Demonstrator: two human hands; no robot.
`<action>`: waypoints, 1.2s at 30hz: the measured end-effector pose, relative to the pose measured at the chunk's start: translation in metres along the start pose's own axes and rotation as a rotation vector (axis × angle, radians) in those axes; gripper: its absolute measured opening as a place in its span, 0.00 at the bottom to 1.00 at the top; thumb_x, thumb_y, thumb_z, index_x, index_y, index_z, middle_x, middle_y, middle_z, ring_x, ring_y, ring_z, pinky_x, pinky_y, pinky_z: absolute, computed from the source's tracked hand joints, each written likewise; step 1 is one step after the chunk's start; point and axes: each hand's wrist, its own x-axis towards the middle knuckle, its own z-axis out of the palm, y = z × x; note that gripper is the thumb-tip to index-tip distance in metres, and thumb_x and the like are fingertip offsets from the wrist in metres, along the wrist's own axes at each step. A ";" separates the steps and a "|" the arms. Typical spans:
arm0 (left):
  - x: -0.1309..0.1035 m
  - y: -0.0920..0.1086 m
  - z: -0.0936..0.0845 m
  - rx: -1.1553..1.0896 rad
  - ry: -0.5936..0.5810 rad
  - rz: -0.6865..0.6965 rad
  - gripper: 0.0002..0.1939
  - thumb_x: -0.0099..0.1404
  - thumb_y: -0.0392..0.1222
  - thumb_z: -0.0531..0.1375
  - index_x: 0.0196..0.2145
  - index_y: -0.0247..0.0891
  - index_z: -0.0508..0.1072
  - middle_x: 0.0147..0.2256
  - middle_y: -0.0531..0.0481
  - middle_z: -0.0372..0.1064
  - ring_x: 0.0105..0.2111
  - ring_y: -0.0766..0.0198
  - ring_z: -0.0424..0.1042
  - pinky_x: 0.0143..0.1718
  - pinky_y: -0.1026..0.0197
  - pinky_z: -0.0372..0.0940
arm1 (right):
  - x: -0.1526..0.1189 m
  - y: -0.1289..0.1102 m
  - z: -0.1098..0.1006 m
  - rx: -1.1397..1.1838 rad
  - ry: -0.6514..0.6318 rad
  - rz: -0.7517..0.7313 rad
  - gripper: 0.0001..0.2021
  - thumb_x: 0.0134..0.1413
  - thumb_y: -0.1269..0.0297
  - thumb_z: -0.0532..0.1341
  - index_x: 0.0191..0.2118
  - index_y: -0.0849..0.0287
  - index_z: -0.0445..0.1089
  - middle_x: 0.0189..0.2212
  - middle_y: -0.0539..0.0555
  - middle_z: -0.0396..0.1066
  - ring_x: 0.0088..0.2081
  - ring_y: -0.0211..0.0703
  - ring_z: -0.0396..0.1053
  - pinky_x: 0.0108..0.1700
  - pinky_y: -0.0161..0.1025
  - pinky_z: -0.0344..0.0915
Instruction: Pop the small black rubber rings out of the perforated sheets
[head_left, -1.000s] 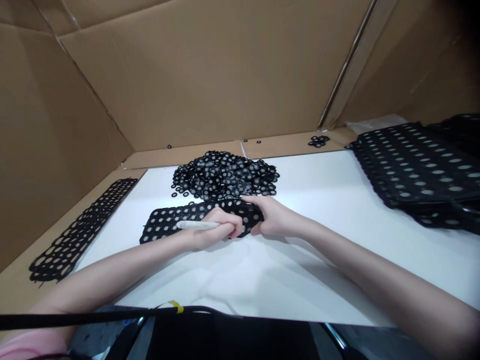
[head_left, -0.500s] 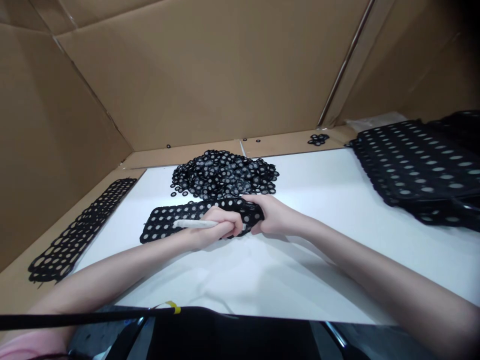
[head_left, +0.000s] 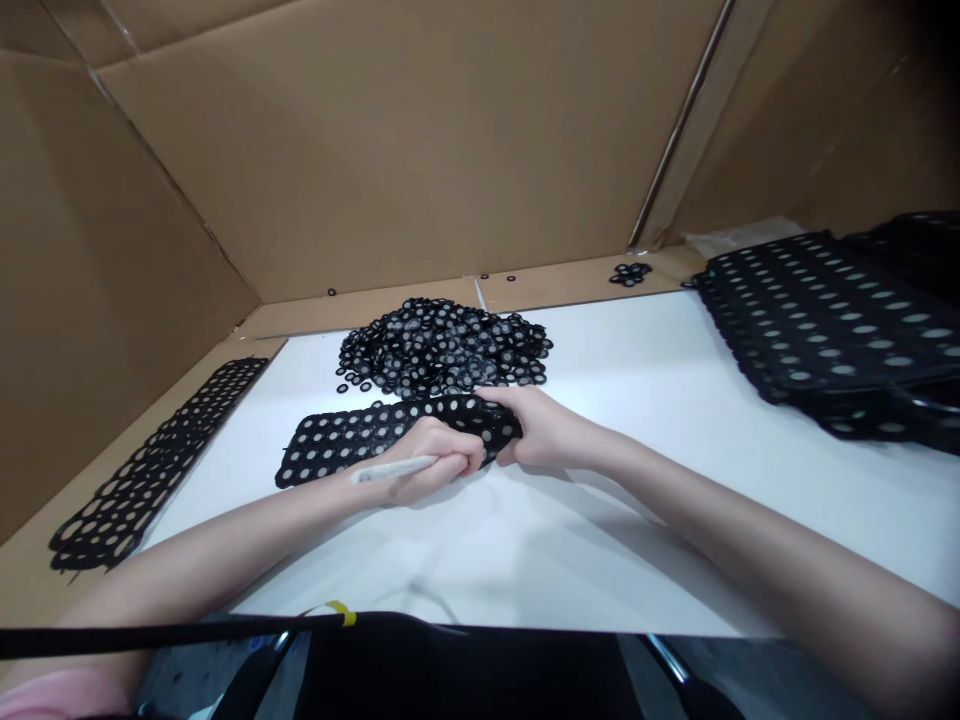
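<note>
A black perforated strip [head_left: 322, 445] lies on the white board, in front of a heap of small black rings [head_left: 442, 345]. My left hand [head_left: 435, 460] is closed around a white pen-like tool [head_left: 394, 469], whose rear end points left; its tip is hidden by the fingers near the strip's front edge. At the strip's right end, my right hand [head_left: 536, 428] grips it, with the fingers behind and the thumb in front.
Another perforated strip [head_left: 161, 455] lies at the left edge. Large perforated black sheets [head_left: 832, 310] are stacked at the right. A small ring cluster [head_left: 630, 274] sits at the back near the cardboard wall [head_left: 420, 140].
My left hand has shifted slightly down, and the tool's rear end has dropped lower, off the strip and over the wrist. The whole view has shifted slightly.
</note>
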 end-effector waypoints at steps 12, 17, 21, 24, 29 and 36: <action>0.000 -0.007 0.002 0.043 -0.083 0.009 0.12 0.63 0.36 0.46 0.24 0.36 0.61 0.21 0.55 0.57 0.21 0.70 0.55 0.29 0.65 0.52 | 0.001 -0.001 -0.001 0.040 -0.017 0.021 0.31 0.29 0.75 0.69 0.49 0.60 0.72 0.48 0.58 0.74 0.48 0.57 0.72 0.49 0.47 0.68; 0.001 -0.003 0.001 -0.104 -0.036 -0.054 0.10 0.59 0.35 0.47 0.22 0.35 0.62 0.20 0.55 0.57 0.21 0.70 0.56 0.27 0.65 0.52 | 0.000 0.003 0.000 0.033 -0.006 0.006 0.33 0.31 0.73 0.69 0.51 0.59 0.70 0.49 0.59 0.73 0.49 0.57 0.72 0.49 0.48 0.68; 0.002 -0.003 -0.001 -0.378 0.079 -0.187 0.10 0.55 0.36 0.48 0.19 0.35 0.63 0.15 0.56 0.53 0.17 0.71 0.52 0.20 0.66 0.48 | 0.000 0.010 0.000 0.017 0.005 0.010 0.39 0.30 0.69 0.70 0.57 0.58 0.66 0.56 0.61 0.68 0.56 0.59 0.67 0.55 0.50 0.65; 0.003 -0.006 -0.007 -0.438 0.253 -0.200 0.10 0.54 0.38 0.49 0.19 0.34 0.65 0.14 0.56 0.54 0.15 0.72 0.52 0.18 0.67 0.48 | -0.001 0.015 -0.006 0.035 -0.020 0.002 0.41 0.30 0.68 0.71 0.58 0.58 0.64 0.56 0.61 0.67 0.56 0.59 0.66 0.55 0.49 0.65; 0.008 -0.015 -0.017 -0.429 0.403 -0.239 0.11 0.57 0.39 0.49 0.21 0.34 0.65 0.15 0.55 0.60 0.15 0.72 0.60 0.19 0.67 0.57 | -0.003 0.016 -0.024 0.014 -0.100 0.006 0.42 0.29 0.66 0.72 0.58 0.59 0.62 0.53 0.59 0.69 0.51 0.56 0.69 0.49 0.46 0.67; 0.010 -0.013 -0.012 -0.459 0.334 -0.318 0.09 0.54 0.39 0.50 0.22 0.33 0.65 0.15 0.56 0.61 0.15 0.72 0.61 0.17 0.70 0.54 | 0.004 0.017 -0.018 0.035 0.094 -0.135 0.14 0.52 0.56 0.61 0.42 0.58 0.70 0.36 0.53 0.74 0.36 0.44 0.70 0.39 0.39 0.64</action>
